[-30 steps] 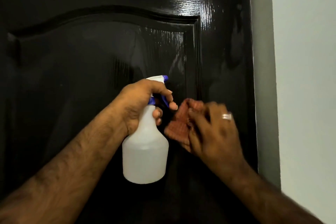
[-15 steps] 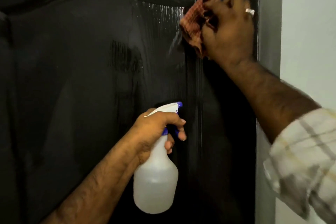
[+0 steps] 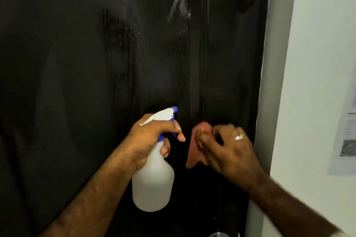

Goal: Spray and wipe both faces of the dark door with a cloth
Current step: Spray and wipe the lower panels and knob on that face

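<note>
The glossy dark door [image 3: 86, 63] fills most of the view, with wet streaks shining near its top right. My left hand [image 3: 152, 136] grips the neck of a white spray bottle [image 3: 153, 184] with a blue nozzle, one finger over the trigger, nozzle toward the door. To its right, my right hand [image 3: 229, 152], wearing a ring, holds a reddish cloth [image 3: 196, 146] against the door's right stile, close to the door's edge. The cloth is partly hidden under my fingers and blurred by motion.
A grey door frame [image 3: 273, 82] runs down the right side of the door. Beyond it is a pale wall [image 3: 317, 44] with a printed paper sheet [image 3: 344, 136] stuck on it. A small shiny object [image 3: 217, 234] peeks in at the bottom edge.
My right hand swept the cloth from mid-height up to the door's upper right, then back down the right stile beside the bottle. The left hand kept holding the bottle.
</note>
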Tool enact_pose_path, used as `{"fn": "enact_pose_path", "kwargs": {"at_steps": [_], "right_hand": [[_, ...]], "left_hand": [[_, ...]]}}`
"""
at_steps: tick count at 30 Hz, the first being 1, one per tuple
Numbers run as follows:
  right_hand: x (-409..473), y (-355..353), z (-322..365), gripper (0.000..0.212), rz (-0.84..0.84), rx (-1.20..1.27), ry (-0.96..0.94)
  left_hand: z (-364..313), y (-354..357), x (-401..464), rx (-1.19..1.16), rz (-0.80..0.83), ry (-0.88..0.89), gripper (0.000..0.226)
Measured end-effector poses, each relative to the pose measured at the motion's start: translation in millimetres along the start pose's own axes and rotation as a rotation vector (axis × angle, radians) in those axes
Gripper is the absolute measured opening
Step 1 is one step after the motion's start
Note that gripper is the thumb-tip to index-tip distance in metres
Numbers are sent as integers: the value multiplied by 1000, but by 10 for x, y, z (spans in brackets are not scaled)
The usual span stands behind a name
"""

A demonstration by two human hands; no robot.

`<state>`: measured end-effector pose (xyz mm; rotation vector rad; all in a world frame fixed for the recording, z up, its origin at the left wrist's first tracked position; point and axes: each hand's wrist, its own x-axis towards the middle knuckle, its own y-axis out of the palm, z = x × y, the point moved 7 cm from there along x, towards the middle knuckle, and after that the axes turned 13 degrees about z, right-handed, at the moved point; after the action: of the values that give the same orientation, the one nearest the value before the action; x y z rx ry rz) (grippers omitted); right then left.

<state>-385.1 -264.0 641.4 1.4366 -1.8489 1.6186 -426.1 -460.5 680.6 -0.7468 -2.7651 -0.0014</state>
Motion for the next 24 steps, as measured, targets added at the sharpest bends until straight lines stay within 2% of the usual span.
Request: {"fn": "enact_pose_path", "kwargs": {"at_steps": [3,5,7,9,12,14,17,19,21,24], "right_hand": [[561,-635,-492,42,-335,64,284],[737,-811,-722,42,-408,84,436],[558,-644,-648,49,-359,86,399],[48,-243,-349,53,-198,83,282],[-980,412,57,35,71,49,127],[-1403,653,154,37,178,92,157],[-1603,796,250,56,299,186,315],[-1434,629,235,48,239,242,342],[-1155,346,102,40,82,192,362],[-785,132,-115,38,-84,149,441]], "left_hand": [[200,113,36,7,34,-4,10],[332,192,59,21,52,25,12],[492,260,56,27,81,61,17],[730,321,20,31,113,55,23],[1201,389,-105,14,145,-8,21],[1451,437,-196,19,173,-49,18],[1775,508,-314,12,208,-103,19],[1897,540,-338,-2,204,-119,24],[1973,591,-336,-15,194,-126,25],[2079,660,-293,-23,178,-139,12]]}}
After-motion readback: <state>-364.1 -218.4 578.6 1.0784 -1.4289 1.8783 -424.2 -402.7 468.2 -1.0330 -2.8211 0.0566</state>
